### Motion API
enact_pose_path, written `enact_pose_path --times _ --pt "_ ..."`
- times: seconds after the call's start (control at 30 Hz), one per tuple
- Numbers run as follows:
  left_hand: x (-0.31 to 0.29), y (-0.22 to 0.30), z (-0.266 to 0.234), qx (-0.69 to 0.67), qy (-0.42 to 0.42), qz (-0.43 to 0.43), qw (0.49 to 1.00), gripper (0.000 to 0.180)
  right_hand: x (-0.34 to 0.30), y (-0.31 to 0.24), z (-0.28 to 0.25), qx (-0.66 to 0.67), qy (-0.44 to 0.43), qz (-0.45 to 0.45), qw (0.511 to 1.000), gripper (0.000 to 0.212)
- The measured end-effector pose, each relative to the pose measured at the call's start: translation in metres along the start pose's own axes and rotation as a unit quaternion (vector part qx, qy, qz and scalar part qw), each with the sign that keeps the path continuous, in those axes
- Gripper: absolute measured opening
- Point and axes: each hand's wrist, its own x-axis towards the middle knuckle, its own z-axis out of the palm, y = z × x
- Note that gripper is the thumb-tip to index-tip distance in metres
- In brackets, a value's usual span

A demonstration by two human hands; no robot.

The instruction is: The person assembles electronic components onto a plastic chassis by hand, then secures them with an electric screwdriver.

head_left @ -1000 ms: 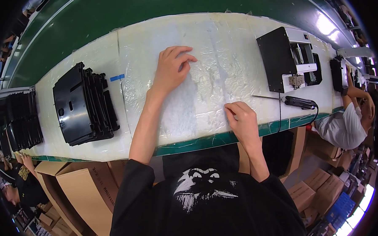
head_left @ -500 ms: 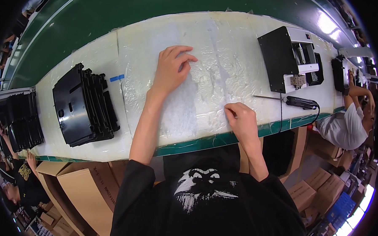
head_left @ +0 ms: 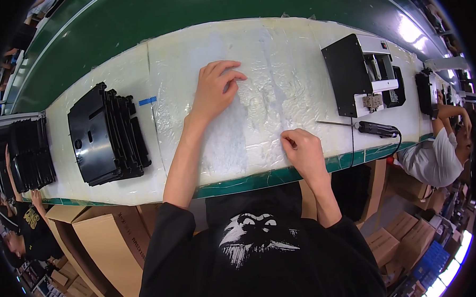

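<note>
My left hand [head_left: 218,89] rests on the pale, plastic-covered worktop [head_left: 272,102], fingers spread and slightly bent, holding nothing. Nearer the front edge lies my right hand [head_left: 305,151], its fingers curled in toward the thumb; I see nothing in it. A stack of black plastic panels [head_left: 97,137] stands to the left of my left hand. On the right, a black electric screwdriver [head_left: 377,129] with a long thin bit lies with its bit pointing toward my right hand. Behind it is a black and white box-shaped machine [head_left: 347,73] with a metal block at its front.
A blue tape strip [head_left: 147,100] sticks to the worktop. Beside the machine is a dark tray [head_left: 397,92] of small parts. More black panels [head_left: 31,153] are stacked far left. Cardboard boxes [head_left: 109,238] stand below the front edge. Other people work at both ends.
Both my hands stay in practically the same place and pose. The view shifts very slightly. At the far left, another person's arm has moved by the stacked panels.
</note>
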Motion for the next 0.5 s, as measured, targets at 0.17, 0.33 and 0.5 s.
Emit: enact_pose_path --times 0.17,0.33,0.5 --pt "-0.0015 0.0001 -0.0015 0.002 -0.001 -0.002 1.000 0.022 -0.0023 -0.0036 0.0007 0.002 0.005 0.012 1.000 0.012" --pt "-0.0001 0.0010 -0.0002 -0.003 0.002 0.001 1.000 0.022 -0.0021 0.0001 0.0047 -0.012 0.007 0.000 1.000 0.011" --pt "-0.0001 0.0002 -0.0012 0.000 0.004 0.003 1.000 0.022 -0.0005 -0.0028 0.0026 -0.008 0.010 -0.002 1.000 0.011"
